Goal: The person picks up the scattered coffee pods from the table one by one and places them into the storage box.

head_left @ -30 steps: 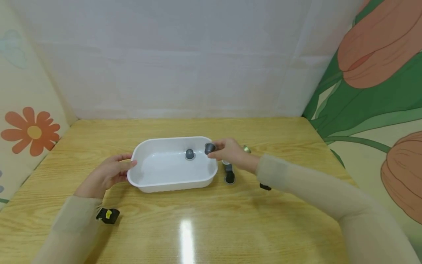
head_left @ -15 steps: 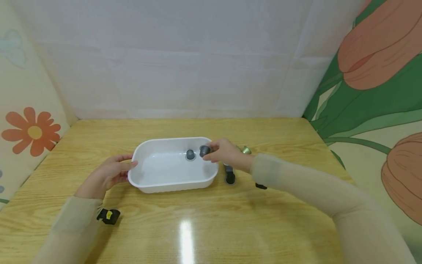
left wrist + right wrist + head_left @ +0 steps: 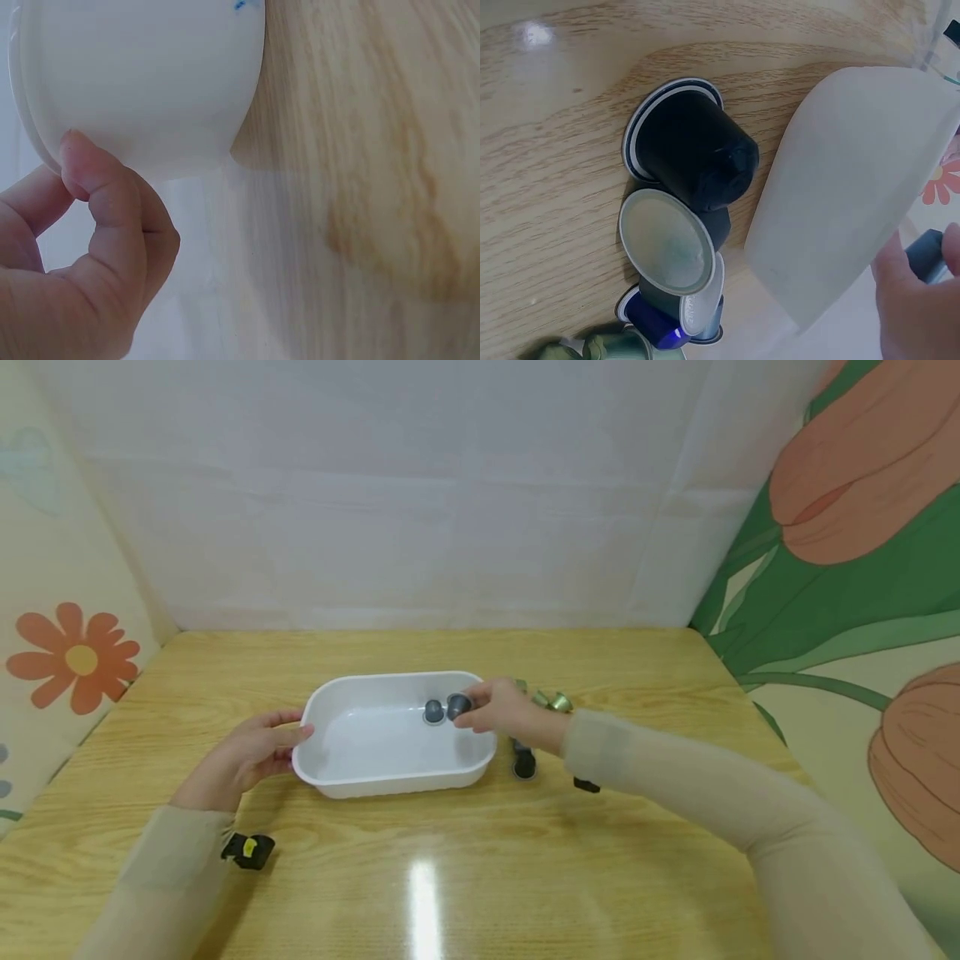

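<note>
My left hand pinches the left end of a white oval-cornered tray. In the left wrist view, thumb and finger meet at the tray's rim. My right hand reaches over the tray's right end and pinches a dark grey coffee capsule, low inside the tray. Just left of it, another grey coffee capsule stands on the tray floor with its wide rim down. The right wrist view shows the held capsule partly behind the fingers.
Right of the tray, loose coffee capsules lie close together on the wooden table: a black one, a blue one, a pale-lidded one and green ones. A white sheet hangs behind the table.
My right hand has moved left and slightly down with the capsule, from the tray's right rim to beside the standing capsule. More green capsules show behind the wrist. The left hand stays put.
</note>
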Action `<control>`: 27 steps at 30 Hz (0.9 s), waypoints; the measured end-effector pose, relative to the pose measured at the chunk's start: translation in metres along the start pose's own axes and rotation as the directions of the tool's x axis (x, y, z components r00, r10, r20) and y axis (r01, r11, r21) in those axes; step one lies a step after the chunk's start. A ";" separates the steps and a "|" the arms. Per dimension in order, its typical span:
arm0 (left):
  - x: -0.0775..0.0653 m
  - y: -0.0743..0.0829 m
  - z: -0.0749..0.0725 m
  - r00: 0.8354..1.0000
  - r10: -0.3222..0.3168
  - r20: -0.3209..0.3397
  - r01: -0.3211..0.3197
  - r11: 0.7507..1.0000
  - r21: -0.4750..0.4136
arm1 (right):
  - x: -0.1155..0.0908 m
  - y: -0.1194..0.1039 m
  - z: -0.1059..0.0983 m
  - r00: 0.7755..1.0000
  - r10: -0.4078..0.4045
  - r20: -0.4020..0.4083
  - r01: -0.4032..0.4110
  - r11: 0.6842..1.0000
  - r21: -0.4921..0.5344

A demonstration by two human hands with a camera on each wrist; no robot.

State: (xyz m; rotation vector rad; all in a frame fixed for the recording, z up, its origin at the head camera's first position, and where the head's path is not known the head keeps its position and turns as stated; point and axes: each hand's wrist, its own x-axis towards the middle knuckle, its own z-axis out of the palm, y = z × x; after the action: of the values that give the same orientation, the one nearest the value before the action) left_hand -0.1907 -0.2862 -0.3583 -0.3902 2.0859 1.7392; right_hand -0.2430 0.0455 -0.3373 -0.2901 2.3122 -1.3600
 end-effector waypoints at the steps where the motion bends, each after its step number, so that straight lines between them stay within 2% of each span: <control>1: 0.000 0.000 0.000 1.000 0.001 0.002 -0.001 1.000 0.001 | 0.000 0.000 0.001 1.000 0.000 0.001 0.000 1.000 0.005; 13: 0.000 0.000 0.000 1.000 -0.006 0.001 0.006 1.000 0.010 | 0.006 0.003 0.005 1.000 -0.026 0.001 0.026 1.000 -0.012; 19: 0.001 0.001 0.000 1.000 -0.007 0.001 0.007 1.000 -0.001 | 0.008 0.002 0.010 0.998 -0.047 0.031 0.048 0.998 -0.035; 27: 0.000 0.001 0.000 1.000 -0.005 0.002 0.005 1.000 -0.004 | 0.009 0.002 0.016 0.997 -0.039 0.066 0.041 0.999 -0.018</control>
State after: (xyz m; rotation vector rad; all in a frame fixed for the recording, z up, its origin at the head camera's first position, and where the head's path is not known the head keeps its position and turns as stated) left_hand -0.1912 -0.2865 -0.3577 -0.3950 2.0791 1.7398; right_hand -0.2428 0.0304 -0.3480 -0.3831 2.2782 -1.3281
